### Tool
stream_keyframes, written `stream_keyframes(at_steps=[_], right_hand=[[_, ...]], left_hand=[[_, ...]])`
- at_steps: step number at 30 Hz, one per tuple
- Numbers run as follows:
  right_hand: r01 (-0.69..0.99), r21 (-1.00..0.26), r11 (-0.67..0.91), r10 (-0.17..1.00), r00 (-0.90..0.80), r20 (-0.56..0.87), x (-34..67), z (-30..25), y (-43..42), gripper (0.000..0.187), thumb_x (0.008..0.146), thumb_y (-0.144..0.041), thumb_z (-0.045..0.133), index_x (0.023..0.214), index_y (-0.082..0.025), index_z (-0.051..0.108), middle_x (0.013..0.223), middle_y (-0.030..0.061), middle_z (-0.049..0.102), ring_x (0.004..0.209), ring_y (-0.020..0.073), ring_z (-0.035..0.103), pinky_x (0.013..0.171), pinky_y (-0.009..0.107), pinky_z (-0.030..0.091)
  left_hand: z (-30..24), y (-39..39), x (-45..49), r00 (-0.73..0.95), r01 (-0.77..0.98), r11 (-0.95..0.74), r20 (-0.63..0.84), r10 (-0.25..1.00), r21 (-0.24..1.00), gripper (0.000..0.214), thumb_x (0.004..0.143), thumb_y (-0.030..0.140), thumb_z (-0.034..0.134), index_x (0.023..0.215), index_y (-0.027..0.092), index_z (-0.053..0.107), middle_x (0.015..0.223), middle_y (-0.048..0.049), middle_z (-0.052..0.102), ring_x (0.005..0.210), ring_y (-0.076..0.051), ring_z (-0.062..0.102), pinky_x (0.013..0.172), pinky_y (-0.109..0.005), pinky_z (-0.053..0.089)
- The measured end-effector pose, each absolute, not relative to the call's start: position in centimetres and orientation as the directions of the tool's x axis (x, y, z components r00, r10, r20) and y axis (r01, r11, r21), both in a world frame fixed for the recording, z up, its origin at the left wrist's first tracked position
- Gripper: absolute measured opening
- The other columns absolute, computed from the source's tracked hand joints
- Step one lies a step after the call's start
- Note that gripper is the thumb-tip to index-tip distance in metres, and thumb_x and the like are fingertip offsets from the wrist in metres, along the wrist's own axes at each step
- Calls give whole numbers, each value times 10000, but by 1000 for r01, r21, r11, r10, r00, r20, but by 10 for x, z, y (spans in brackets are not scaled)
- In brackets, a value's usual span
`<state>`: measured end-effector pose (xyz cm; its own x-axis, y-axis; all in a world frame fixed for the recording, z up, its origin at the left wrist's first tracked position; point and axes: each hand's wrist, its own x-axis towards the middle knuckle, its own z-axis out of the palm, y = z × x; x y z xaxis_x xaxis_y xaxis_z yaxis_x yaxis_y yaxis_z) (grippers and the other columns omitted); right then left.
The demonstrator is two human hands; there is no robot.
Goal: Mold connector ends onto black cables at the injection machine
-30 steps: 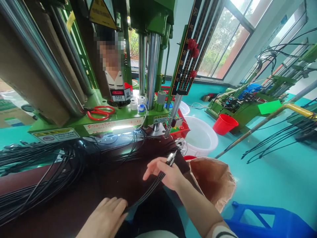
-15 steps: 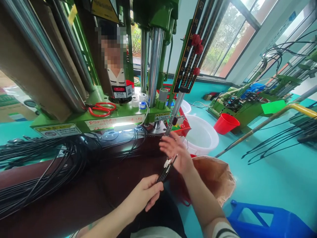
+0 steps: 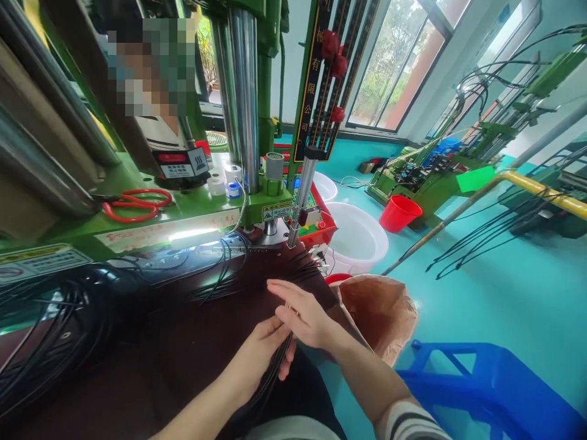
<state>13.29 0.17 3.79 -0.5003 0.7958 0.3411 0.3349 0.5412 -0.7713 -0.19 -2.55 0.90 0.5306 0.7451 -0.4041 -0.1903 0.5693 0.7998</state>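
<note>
We held the cables [image 3: 277, 362] in our curled left hand [image 3: 261, 351], likely to bunch them; our half-open right hand [image 3: 308, 318] cupped their tips [image 3: 290, 307].

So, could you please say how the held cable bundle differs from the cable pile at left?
The held bundle is slim; the cable pile is bulkier. The held bundle runs fairly straight; the cable pile loops. The left hand grips the held bundle; the cable pile lies untouched. Both are black.

Left hand [image 3: 263, 345]: curled closed at the grip
Right hand [image 3: 308, 318]: fingers outstretched just above it
Forearms [image 3: 367, 379]: slanted inward to it
</note>
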Motion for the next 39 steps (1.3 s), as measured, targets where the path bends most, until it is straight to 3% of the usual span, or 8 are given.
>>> stream_keyframes(at_steps=[7,14,17,23,28,32,35,39], right_hand=[[423,-774,472,859,-418,295,144,-2,13,362,922,-232,307,1261,-178,423,1119,71,602,985,140,560,875,311,458],[821,-108,560,818,-529,225,142,-18,42,289,851,-100,380,1082,-112,553,936,100,576,847,189,525,764,310,462],[818,12,575,800,-565,202,134,-11,51,293,874,-122,357,1131,-115,496,948,81,549,798,173,530,694,286,456],[833,148,533,824,-551,133,126,5,62,143,856,-146,401,830,-161,541,897,51,510,578,109,479,469,234,334],[649,198,735,552,-742,381,118,25,27,168,862,-154,403,864,-148,571,732,29,474,667,143,457,659,291,398],[341,134,931,264,-877,401,101,24,-4,172,852,-160,430,777,-155,585,677,3,438,691,136,441,736,281,398],[319,12,948,293,-883,368,92,9,-16,190,842,-147,420,752,-156,587,693,7,475,677,131,446,681,254,403],[243,-220,945,311,-877,367,94,-3,-17,176,839,-200,426,896,-154,586,781,12,576,720,108,503,687,207,422]], left_hand=[[-10,-30,-6,358,-239,527,-431,828,815,311,745,464,548,728,162,475,495,73,401,355,-24,294,348,-174,199],[25,-6,-49,229,-476,391,-319,920,788,180,746,316,601,804,163,524,553,48,431,458,-55,382,436,-200,308],[39,-2,-61,209,-493,383,-320,924,781,175,732,294,615,808,154,544,546,38,434,455,-63,385,430,-204,314],[52,-1,-73,181,-496,361,-313,933,790,163,733,300,607,727,162,522,537,37,427,434,-63,374,405,-196,306],[53,6,-87,129,-409,307,-279,952,859,170,748,324,590,732,173,513,579,30,482,440,-67,382,391,-197,316],[41,13,-77,54,-353,281,-281,958,892,213,717,343,618,771,154,535,732,-21,586,547,-88,471,427,-195,377],[27,12,-63,38,-411,311,-324,945,857,229,719,355,609,792,161,512,773,-34,611,664,-119,548,552,-232,459],[15,4,-50,138,-458,348,-321,937,818,249,745,370,580,705,186,417,512,74,441,410,-42,375,404,-171,325]])
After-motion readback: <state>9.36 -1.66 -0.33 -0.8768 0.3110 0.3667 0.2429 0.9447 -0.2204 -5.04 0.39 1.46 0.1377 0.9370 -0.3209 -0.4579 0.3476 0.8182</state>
